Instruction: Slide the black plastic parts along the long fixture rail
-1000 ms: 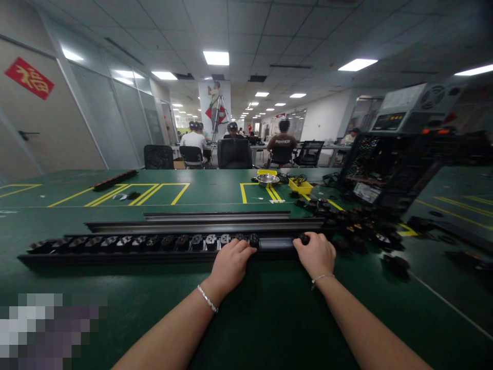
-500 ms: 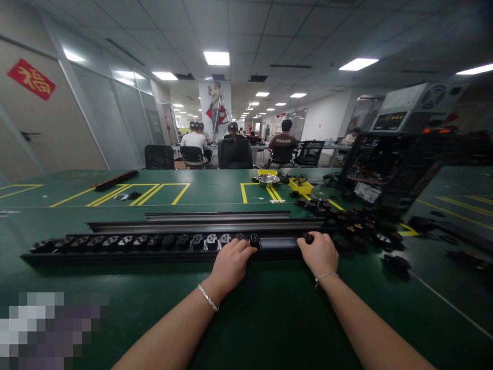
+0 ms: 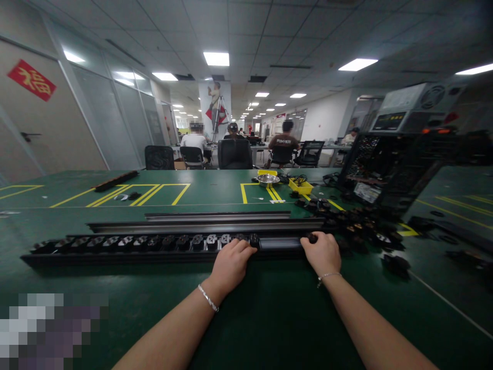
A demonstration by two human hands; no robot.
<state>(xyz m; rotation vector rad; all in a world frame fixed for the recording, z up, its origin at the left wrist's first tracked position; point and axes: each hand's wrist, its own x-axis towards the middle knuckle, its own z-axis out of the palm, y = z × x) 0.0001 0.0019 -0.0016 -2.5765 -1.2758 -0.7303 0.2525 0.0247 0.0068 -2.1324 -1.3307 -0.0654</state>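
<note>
A long black channel-shaped rail (image 3: 127,258) lies crosswise in front of me, with a row of black socket-like modules (image 3: 183,241) seated along its left and middle length. My left hand (image 3: 233,261) is closed over the rail's near wall, by the right end of that row; its thumb is hidden. Just right of its fingertips sits the last module of the row (image 3: 254,240). My right hand (image 3: 322,255) pinches a small dark module (image 3: 311,238) at the rail's right end, mostly covered by the fingers. Between the hands a smooth stretch of the rail's inside shows.
Two more rails (image 3: 208,226) lie behind. Loose black modules (image 3: 358,223) are heaped at right, near an open computer case (image 3: 385,174). A metal bowl (image 3: 268,180) and yellow tray (image 3: 301,186) stand farther back. Another dark strip (image 3: 115,181) lies far left. People sit beyond the table.
My right hand has shifted slightly to the right along with the small dark module. The left hand stays where it was.
</note>
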